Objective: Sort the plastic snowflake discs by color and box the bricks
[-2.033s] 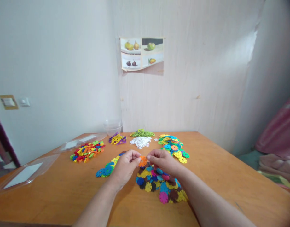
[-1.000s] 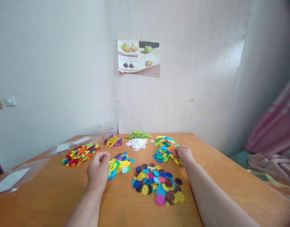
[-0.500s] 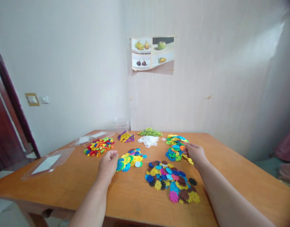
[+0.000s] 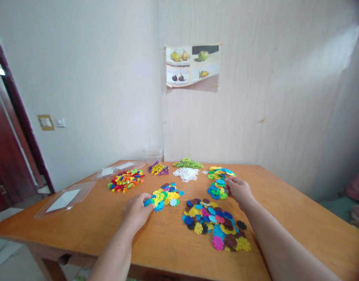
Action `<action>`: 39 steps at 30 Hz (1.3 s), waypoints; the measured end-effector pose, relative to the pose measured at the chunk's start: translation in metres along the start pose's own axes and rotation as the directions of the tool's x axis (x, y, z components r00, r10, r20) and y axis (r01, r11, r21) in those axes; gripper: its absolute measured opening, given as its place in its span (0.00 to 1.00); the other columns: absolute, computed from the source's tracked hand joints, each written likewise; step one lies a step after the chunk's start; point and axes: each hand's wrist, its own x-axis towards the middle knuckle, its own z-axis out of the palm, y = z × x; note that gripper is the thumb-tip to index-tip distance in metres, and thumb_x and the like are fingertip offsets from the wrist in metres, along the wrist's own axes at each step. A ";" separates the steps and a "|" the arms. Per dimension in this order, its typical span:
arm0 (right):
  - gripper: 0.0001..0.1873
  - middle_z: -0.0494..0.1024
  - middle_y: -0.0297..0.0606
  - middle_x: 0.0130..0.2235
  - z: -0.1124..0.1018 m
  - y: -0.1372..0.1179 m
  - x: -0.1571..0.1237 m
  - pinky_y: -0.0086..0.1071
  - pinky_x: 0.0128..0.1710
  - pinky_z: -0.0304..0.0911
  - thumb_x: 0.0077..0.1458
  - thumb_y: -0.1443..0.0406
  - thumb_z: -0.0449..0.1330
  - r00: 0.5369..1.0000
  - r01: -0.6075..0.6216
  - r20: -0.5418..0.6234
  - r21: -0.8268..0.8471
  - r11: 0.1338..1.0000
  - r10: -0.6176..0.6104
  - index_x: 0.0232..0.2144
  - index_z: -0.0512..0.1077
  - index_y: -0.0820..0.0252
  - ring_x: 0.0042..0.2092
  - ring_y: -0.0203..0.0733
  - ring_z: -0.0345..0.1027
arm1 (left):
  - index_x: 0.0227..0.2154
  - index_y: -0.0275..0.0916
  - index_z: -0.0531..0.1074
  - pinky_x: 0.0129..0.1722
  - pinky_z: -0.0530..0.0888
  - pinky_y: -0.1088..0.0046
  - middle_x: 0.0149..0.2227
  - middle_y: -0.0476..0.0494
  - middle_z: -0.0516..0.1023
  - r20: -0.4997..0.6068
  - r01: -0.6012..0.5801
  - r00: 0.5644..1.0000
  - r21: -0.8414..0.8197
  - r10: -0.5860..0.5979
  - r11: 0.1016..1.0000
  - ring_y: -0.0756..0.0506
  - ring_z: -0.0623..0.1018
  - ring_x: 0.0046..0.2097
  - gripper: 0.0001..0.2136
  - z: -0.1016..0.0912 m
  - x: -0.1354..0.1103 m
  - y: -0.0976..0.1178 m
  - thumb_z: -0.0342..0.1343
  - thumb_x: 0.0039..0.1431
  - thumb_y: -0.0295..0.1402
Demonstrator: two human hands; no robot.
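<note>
While the left hand (image 4: pixel 137 211) straddles discs (image 4: pixel 147 202) at the middle pile (image 4: pixel 168 194), apparently picking, the right hand (image 4: pixel 241 192) is at the right pile (image 4: pixel 215 191); whether either grips, I cannot tell. Lifting would need firm pinching.

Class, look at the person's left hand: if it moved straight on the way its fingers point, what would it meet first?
Most likely the left edge of the middle disc pile. The left hand's fingertips look to be right at it, though depth is unclear from one view.
</note>
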 end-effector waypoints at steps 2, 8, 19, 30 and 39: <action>0.14 0.72 0.32 0.22 0.001 0.000 0.000 0.27 0.20 0.59 0.46 0.57 0.61 1.000 0.012 0.004 -0.022 1.000 -0.012 0.32 0.74 0.62 0.22 0.35 0.66 | 0.40 0.41 0.75 0.43 0.73 0.71 0.44 0.42 0.82 0.003 -0.024 1.000 -0.032 0.024 0.999 0.42 0.80 0.47 0.13 0.002 0.002 -0.002 0.59 0.51 0.36; 0.15 0.74 0.34 0.24 0.004 -0.004 -0.005 0.27 0.21 0.60 0.47 0.57 0.60 0.999 0.038 0.028 -0.076 0.996 -0.036 0.32 0.76 0.62 0.23 0.36 0.68 | 0.42 0.39 0.75 0.44 0.74 0.70 0.45 0.40 0.82 -0.025 0.012 1.000 -0.064 -0.013 0.998 0.42 0.80 0.47 0.12 -0.002 0.006 -0.001 0.55 0.54 0.31; 0.13 0.73 0.32 0.23 0.017 -0.023 -0.026 0.28 0.23 0.61 0.51 0.56 0.59 0.990 0.115 0.094 -0.134 0.984 -0.103 0.31 0.76 0.60 0.23 0.36 0.66 | 0.46 0.40 0.75 0.51 0.74 0.69 0.48 0.41 0.81 -0.151 0.005 0.988 -0.215 -0.038 0.977 0.43 0.80 0.48 0.15 -0.013 0.001 0.020 0.50 0.59 0.35; 0.16 0.71 0.30 0.22 0.047 -0.047 -0.079 0.24 0.22 0.57 0.57 0.54 0.58 0.815 0.330 0.516 -0.035 0.943 -0.266 0.26 0.72 0.60 0.23 0.32 0.65 | 0.49 0.38 0.74 0.53 0.74 0.65 0.49 0.39 0.80 0.025 -0.230 0.962 -0.469 0.273 0.853 0.43 0.79 0.51 0.16 0.022 -0.011 0.118 0.51 0.60 0.35; 0.17 0.71 0.28 0.20 0.047 -0.051 -0.075 0.23 0.18 0.51 0.53 0.52 0.62 0.828 0.052 0.546 0.147 0.988 -0.125 0.26 0.68 0.59 0.19 0.29 0.62 | 0.52 0.39 0.72 0.50 0.75 0.66 0.47 0.40 0.80 0.077 -0.323 0.907 -0.504 0.414 0.801 0.45 0.80 0.47 0.18 0.048 -0.009 0.167 0.54 0.58 0.32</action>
